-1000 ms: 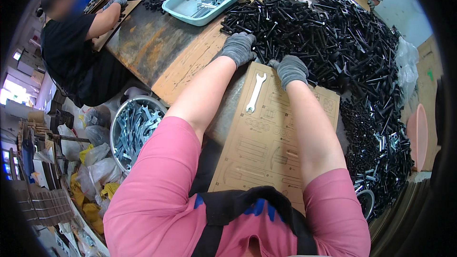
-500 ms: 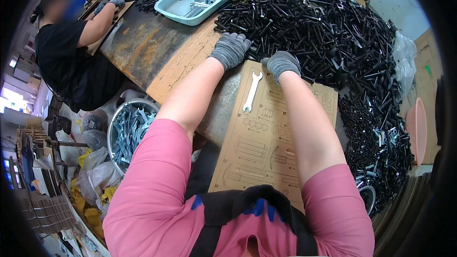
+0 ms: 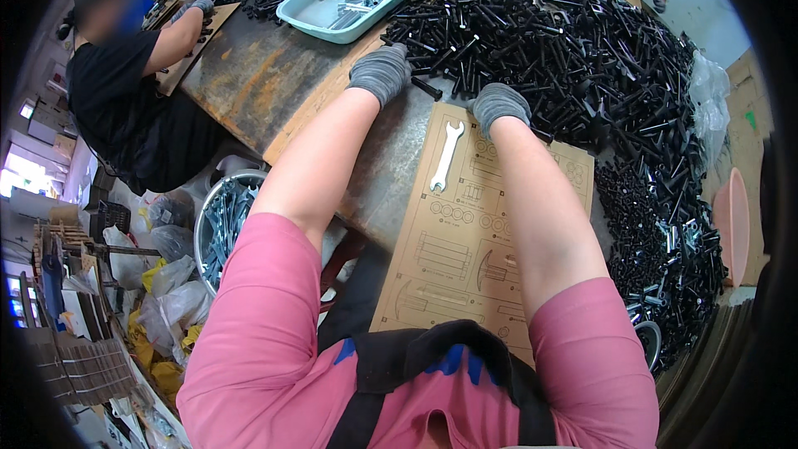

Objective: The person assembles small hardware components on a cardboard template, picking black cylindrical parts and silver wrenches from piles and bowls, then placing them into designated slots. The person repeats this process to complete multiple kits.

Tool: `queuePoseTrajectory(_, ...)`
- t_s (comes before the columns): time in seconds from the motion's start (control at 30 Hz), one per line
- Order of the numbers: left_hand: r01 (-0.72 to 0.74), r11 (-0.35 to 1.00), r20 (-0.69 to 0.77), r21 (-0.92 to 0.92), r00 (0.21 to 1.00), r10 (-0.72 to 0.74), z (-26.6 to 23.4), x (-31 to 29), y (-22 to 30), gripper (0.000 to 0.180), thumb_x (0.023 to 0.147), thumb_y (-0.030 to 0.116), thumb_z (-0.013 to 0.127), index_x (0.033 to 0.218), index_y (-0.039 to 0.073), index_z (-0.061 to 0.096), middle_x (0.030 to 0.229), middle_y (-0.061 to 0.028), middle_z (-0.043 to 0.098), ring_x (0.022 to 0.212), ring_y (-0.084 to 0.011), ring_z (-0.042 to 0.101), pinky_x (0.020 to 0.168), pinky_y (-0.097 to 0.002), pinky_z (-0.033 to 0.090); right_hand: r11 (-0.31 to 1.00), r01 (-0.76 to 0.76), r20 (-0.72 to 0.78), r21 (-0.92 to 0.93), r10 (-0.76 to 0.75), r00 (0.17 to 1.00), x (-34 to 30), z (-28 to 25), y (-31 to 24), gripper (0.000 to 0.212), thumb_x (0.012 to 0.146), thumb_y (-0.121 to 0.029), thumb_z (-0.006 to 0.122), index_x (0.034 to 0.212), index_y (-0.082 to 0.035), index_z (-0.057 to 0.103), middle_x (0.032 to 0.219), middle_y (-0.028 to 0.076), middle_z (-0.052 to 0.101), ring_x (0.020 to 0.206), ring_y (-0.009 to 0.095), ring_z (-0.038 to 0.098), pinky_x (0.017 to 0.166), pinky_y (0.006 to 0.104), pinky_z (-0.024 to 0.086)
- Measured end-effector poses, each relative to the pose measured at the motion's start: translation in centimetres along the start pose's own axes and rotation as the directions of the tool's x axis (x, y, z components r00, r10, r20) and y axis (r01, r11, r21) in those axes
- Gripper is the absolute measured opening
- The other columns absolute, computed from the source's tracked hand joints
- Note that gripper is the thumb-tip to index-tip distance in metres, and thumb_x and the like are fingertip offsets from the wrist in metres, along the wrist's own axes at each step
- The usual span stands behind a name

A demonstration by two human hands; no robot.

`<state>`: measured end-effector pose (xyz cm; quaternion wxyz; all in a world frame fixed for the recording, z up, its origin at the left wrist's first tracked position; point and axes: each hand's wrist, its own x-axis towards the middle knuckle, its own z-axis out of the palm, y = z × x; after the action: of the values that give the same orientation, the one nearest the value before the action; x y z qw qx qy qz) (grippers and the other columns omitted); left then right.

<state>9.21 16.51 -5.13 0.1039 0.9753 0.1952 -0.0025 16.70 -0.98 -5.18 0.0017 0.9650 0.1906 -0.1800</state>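
My left hand [image 3: 380,75], in a grey knitted glove, is curled at the near left edge of a big heap of black bolts [image 3: 490,37]. What its fingers hold, if anything, is hidden. A single black bolt [image 3: 426,88] lies just right of it on the metal tabletop. My right hand [image 3: 501,105], gloved alike, bends its fingers down between the heap and the top of a brown cardboard sheet [image 3: 407,270]; its fingertips are mostly out of sight. Printed tool and hardware outlines cover the cardboard. On its upper left rests a silver open-end wrench [image 3: 447,156].
Beyond my left hand stands a pale blue tray [image 3: 312,12] of silver metal pieces. A metal bowl [image 3: 199,237] of wrenches is at my left, near a person in black [image 3: 125,108]. Smaller black hardware [image 3: 632,216] spreads at right, before a pink basin [image 3: 731,224].
My left hand has drawn left, away from the heap's edge, and its fingers have curled; a bolt now shows beside it. My right hand has shifted slightly. The wrench stays on the cardboard.
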Motion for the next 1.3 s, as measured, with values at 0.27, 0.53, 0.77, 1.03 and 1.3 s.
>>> queuePoseTrajectory(0.27,-0.033,0.935,-0.081,-0.352,0.997,0.005,-0.5,-2.6,0.6,0.032,0.082,0.024,0.052,0.106,0.003,0.054,0.097,-0.0184,0.06,0.091,-0.0324,0.057,0.08,-0.0372,0.043,0.986,0.079,-0.069,-0.146,-0.09,0.994,-0.4,-1.4,0.9,0.028,0.081,-0.025,0.052,0.098,-0.006,0.064,0.102,0.017,0.061,0.097,0.033,0.059,0.081,0.0454,0.046)
queuePoseTrajectory(0.53,-0.449,0.883,0.001,-0.137,0.892,0.453,-0.2,-8.5,8.7,0.021,0.085,0.023,0.05,0.097,0.007,0.057,0.089,-0.0124,0.061,0.084,-0.0285,0.059,0.073,-0.0383,0.047,0.921,0.388,-0.249,-0.023,-0.381,0.891,-8.0,0.1,13.3,0.023,0.084,-0.026,0.051,0.098,-0.008,0.056,0.094,0.012,0.057,0.087,0.03,0.058,0.074,0.0389,0.047)
queuePoseTrajectory(0.77,-0.583,0.803,0.177,0.125,0.809,0.56,1.9,-10.3,12.5,0.019,0.083,0.021,0.049,0.097,0.011,0.057,0.086,-0.0114,0.061,0.081,-0.0292,0.06,0.07,-0.0382,0.049,0.906,0.358,-0.238,-0.224,-0.407,0.882,-11.7,3.4,16.4,0.02,0.082,-0.024,0.054,0.095,-0.009,0.059,0.085,0.011,0.057,0.076,0.027,0.059,0.068,0.0373,0.048)
queuePoseTrajectory(1.03,-0.577,0.816,-0.143,0.021,0.807,0.574,0.3,-10.9,11.2,0.02,0.076,0.021,0.063,0.091,0.008,0.064,0.082,-0.0122,0.059,0.08,-0.0269,0.058,0.072,-0.0349,0.048,0.916,0.379,-0.361,-0.134,-0.401,0.842,-12.3,3.3,16.6,0.029,0.083,-0.025,0.053,0.107,-0.01,0.056,0.105,0.011,0.055,0.09,0.025,0.057,0.077,0.0365,0.047)
queuePoseTrajectory(1.3,-0.563,0.772,0.049,-0.293,0.798,0.601,2.7,-11.6,12.1,0.026,0.075,0.014,0.065,0.099,0.008,0.059,0.092,-0.009,0.06,0.084,-0.0251,0.059,0.077,-0.0316,0.049,0.919,0.377,-0.267,-0.116,-0.394,0.879,-12.0,4.4,14.9,0.038,0.081,-0.026,0.057,0.115,-0.011,0.052,0.119,0.013,0.048,0.102,0.028,0.053,0.087,0.0369,0.042)
